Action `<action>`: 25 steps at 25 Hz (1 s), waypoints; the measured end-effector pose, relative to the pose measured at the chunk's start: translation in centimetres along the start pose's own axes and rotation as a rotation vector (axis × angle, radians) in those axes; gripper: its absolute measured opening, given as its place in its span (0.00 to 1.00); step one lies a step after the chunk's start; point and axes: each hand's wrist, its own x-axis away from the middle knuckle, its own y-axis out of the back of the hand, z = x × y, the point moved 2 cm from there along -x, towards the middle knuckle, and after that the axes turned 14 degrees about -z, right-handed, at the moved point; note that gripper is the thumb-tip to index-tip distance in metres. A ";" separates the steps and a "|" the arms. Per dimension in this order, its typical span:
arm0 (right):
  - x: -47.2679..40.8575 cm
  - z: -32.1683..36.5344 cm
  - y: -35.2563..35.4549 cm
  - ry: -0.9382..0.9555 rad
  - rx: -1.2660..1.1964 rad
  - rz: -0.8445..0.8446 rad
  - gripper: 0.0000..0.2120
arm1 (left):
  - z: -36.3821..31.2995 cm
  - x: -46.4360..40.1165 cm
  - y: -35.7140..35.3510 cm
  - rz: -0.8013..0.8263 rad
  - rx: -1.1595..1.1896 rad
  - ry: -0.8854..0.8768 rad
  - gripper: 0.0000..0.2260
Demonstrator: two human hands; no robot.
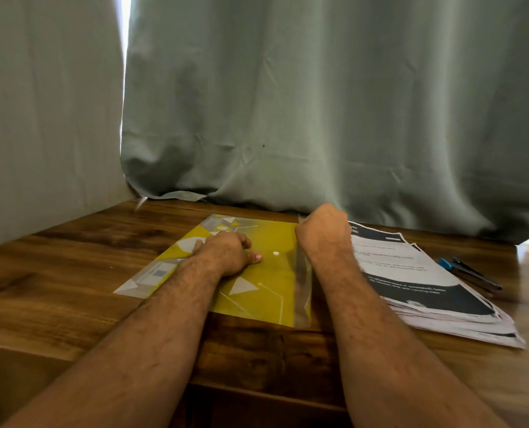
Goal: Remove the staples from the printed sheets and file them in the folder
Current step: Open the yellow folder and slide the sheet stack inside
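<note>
A dark wooden table was seen. A yellow folder was laid at its centre. A stack of printed sheets was set at 3 o'clock of the folder, and two pens were placed beyond, farther toward 3 o'clock.

The setting reads as a domestic room used as a desk workspace. A dark wood-grain table stands against grey-green fabric curtains that hang to its far edge, with daylight showing through a gap between them near the table's far left corner. Near the right edge lie a stack of printed sheets and pens.
</note>
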 end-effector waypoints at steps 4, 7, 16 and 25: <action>0.1 0.7 1.0 0.052 -0.018 -0.069 0.12 | -1.7 1.1 -0.4 0.033 0.139 -0.288 0.36; -2.5 -0.8 2.3 0.011 -0.043 -0.068 0.14 | -1.7 1.3 -0.5 0.089 0.169 -0.232 0.35; -6.3 -11.7 4.3 0.259 0.092 0.131 0.08 | -2.7 1.0 1.1 -0.483 0.272 0.071 0.16; -7.2 -13.3 2.3 0.245 0.044 0.226 0.09 | -13.6 -6.7 -2.2 -0.103 0.699 0.148 0.13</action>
